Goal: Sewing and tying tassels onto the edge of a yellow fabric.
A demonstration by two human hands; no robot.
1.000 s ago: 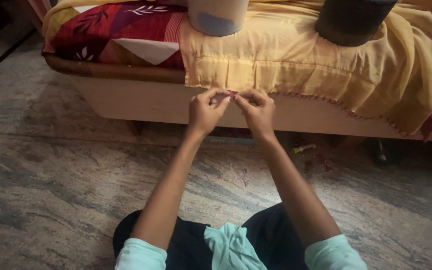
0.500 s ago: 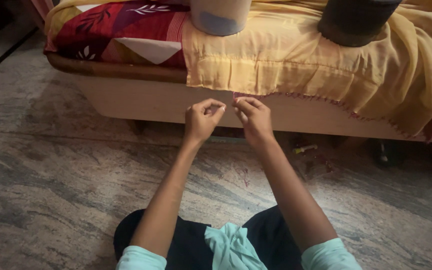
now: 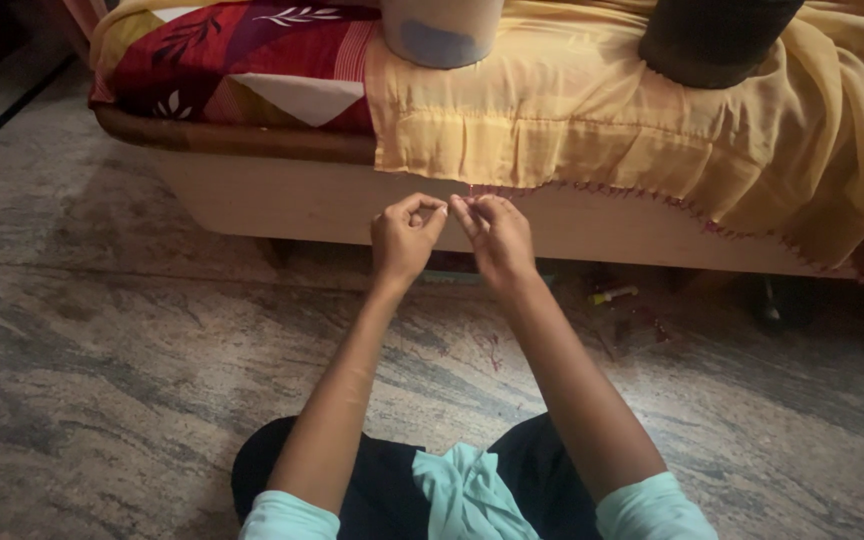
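Standing off to the side here, so this is what I can make out. The person sits on the stone floor (image 3: 102, 400) right up against a low bed (image 3: 282, 195), and a yellow cloth (image 3: 592, 130) is draped over the bed edge so its hem hangs just above hand height. That looks like the whole reason for the setup: the hem falls free and both hands can get at it without lifting anything.

The left hand (image 3: 404, 238) has thumb and forefinger pinched together, other fingers curled in, just below the hem. Whether there's a thread or needle in that pinch I honestly can't tell, it's too small. The right hand (image 3: 497, 235) is right beside it, fingertips closed up against the reddish trim (image 3: 642, 192) where it starts along the hem, seemingly nipping the edge.

A pale round container (image 3: 442, 30) and a dark round bolster-like thing (image 3: 717, 40) sit on top of the cloth, probably pinning it so it doesn't slide off. A patterned red bedcover (image 3: 222, 50) shows on the left. Some small bits lie under the bed (image 3: 614, 295), can't identify them.
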